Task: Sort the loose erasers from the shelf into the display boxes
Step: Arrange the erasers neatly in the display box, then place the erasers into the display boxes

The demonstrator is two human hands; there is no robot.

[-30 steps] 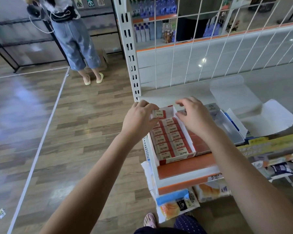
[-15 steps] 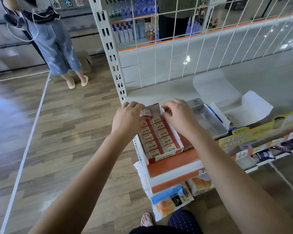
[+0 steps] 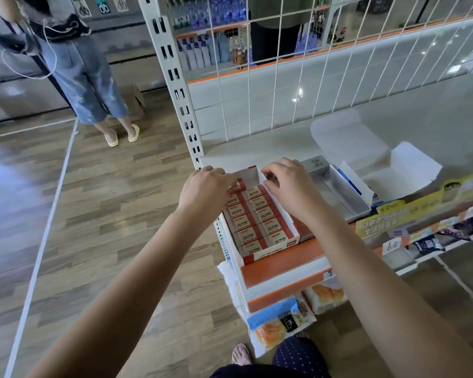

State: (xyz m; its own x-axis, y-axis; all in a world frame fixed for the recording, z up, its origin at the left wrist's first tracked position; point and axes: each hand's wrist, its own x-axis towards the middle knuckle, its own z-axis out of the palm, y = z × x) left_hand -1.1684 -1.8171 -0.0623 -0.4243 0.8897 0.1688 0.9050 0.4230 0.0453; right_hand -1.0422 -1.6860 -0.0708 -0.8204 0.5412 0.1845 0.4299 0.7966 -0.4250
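Note:
A red-and-white display box [image 3: 290, 242] sits on the orange-edged shelf, filled with two rows of 2B erasers [image 3: 266, 214]. My left hand [image 3: 202, 193] pinches one red-and-white eraser [image 3: 237, 186] at the far left end of the box, low among the others. My right hand [image 3: 288, 186] has curled fingers at the far right wall of the same box, thumb and fingertips pinching that wall; what lies under them is partly hidden. An open silver display box [image 3: 342, 195] stands just to the right, its visible inside bare.
A white unfolded carton lid [image 3: 366, 156] lies behind the silver box. A wire grid [image 3: 284, 77] backs the shelf and a white upright [image 3: 180, 105] marks its left end. Snack packets [image 3: 279, 326] hang below. A person [image 3: 79, 72] stands on the wooden floor, far left.
My left hand has lowered the eraser from above the box's far end down into its left row. My right hand stays at the box's right wall. The view has shifted slightly.

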